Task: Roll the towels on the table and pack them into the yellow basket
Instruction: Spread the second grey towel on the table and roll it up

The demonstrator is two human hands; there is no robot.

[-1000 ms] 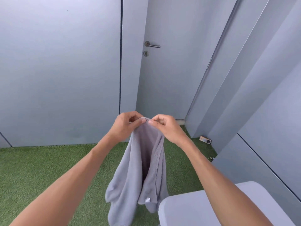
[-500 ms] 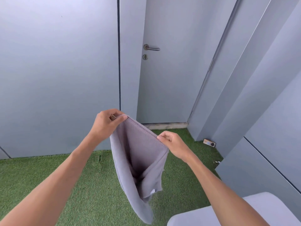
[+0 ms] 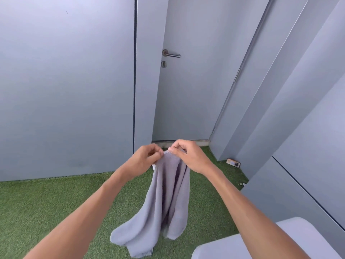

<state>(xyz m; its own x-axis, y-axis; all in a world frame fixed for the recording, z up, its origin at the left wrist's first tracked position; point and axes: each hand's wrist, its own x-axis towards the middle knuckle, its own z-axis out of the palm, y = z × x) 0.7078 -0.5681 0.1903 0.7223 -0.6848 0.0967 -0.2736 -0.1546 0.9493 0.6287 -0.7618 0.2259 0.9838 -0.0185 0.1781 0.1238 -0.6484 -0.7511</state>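
Observation:
A grey towel (image 3: 164,200) hangs in the air in front of me, above the green turf. My left hand (image 3: 144,160) pinches its top edge on the left. My right hand (image 3: 186,156) pinches the same edge just beside it, so the two hands almost touch. The towel droops in long folds below them, its lower end bunched. A corner of the white table (image 3: 291,242) shows at the bottom right, under my right forearm. The yellow basket is out of view.
Grey wall panels and a grey door with a metal handle (image 3: 171,54) stand ahead. Green artificial turf (image 3: 46,202) covers the floor. A small flat device (image 3: 233,163) lies on the turf by the right wall.
Half a second ago my hands held the towel's top edge spread apart. They have come together again, and the towel now hangs in narrow folds.

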